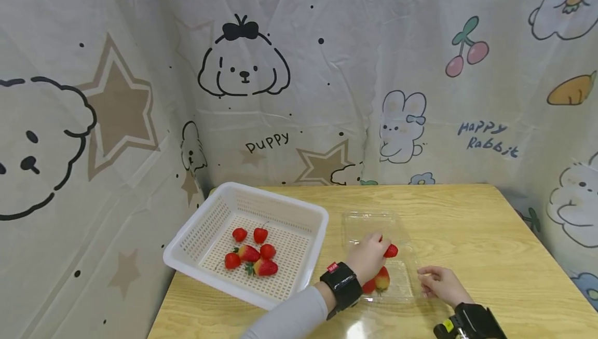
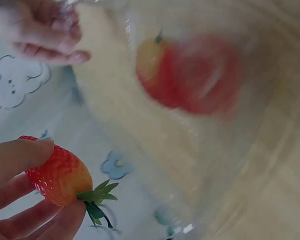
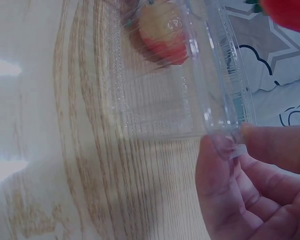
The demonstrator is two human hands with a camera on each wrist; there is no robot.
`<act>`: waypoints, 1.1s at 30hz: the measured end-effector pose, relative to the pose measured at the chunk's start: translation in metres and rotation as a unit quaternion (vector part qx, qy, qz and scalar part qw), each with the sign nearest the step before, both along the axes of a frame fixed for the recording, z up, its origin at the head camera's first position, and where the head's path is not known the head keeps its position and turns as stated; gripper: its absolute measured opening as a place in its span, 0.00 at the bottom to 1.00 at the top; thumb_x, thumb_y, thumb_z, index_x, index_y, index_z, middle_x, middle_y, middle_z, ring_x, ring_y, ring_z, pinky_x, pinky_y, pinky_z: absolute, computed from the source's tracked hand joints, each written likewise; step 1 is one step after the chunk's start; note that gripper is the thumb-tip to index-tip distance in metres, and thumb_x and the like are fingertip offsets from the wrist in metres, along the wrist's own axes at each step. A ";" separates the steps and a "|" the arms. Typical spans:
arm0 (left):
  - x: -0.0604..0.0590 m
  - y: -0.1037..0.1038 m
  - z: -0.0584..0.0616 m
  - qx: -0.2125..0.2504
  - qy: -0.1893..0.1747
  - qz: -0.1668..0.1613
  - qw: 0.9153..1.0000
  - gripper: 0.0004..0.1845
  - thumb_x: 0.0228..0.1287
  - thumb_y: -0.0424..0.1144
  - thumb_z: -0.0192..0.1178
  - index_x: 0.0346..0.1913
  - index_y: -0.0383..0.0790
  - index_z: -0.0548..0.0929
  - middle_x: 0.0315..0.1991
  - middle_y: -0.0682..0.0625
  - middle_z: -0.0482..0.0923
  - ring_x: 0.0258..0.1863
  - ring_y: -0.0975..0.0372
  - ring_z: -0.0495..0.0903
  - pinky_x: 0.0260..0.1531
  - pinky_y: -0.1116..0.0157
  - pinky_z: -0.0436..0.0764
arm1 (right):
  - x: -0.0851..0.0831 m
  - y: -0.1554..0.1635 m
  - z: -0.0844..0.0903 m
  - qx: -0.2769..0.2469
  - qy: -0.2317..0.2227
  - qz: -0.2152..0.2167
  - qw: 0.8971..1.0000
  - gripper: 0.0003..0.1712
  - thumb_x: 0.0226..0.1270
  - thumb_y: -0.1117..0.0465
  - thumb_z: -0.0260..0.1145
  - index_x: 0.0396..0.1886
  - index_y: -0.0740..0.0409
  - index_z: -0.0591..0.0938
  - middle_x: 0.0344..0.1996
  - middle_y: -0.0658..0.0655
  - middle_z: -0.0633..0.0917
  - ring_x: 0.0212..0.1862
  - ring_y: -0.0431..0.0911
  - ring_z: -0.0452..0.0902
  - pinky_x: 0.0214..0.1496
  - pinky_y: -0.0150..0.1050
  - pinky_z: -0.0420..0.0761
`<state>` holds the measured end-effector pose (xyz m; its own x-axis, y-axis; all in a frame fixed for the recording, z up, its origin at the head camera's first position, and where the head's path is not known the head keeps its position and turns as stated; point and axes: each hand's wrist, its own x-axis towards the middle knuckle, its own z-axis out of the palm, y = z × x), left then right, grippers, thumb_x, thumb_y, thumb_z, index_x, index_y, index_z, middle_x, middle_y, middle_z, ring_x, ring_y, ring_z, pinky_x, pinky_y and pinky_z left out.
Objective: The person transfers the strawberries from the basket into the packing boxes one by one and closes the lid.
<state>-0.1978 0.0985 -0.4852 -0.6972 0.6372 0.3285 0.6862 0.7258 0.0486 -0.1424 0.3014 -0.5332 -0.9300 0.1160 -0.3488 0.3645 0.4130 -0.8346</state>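
Nearest, the right hand [image 1: 439, 283] pinches a corner of the clear plastic punnet [image 1: 397, 289]; just beyond, the left hand [image 1: 369, 256] grips a strawberry [image 1: 391, 251] above it; farther left, a white basket [image 1: 210, 225] holds more strawberries [image 1: 252, 253].

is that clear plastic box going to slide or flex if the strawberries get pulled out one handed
Probably both. The clear plastic box looks thin-walled and nearly empty, so it is likely light and apt to skid on the smooth table. The right hand pinches its corner, which suggests it needs steadying while the left hand lifts a strawberry. Its rim would likely bend under a hard squeeze.
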 end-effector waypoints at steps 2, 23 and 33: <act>0.002 0.000 -0.011 0.000 -0.016 0.009 1.000 0.13 0.47 0.40 0.69 0.39 0.48 0.82 0.33 0.55 0.73 0.32 0.65 0.74 0.30 0.75 0.75 | 0.000 0.000 0.000 0.001 -0.002 -0.001 1.000 0.16 0.65 0.70 0.54 0.47 0.80 0.71 0.22 0.57 0.77 0.25 0.44 0.74 0.29 0.40 0.80; 0.001 -0.001 -0.058 0.000 -0.112 0.066 0.992 0.07 0.43 0.34 0.67 0.29 0.45 0.82 0.27 0.54 0.72 0.28 0.63 0.74 0.23 0.71 0.74 | 0.001 -0.002 -0.001 0.001 -0.001 -0.010 1.000 0.16 0.65 0.70 0.54 0.48 0.80 0.71 0.24 0.58 0.77 0.26 0.44 0.74 0.29 0.39 0.80; 0.000 0.003 -0.060 -0.011 -0.110 0.088 0.990 0.12 0.40 0.34 0.69 0.32 0.48 0.83 0.30 0.55 0.72 0.31 0.64 0.73 0.22 0.72 0.74 | 0.003 -0.003 0.002 -0.003 0.000 -0.007 1.000 0.16 0.64 0.70 0.54 0.48 0.81 0.70 0.24 0.58 0.77 0.26 0.44 0.74 0.29 0.39 0.80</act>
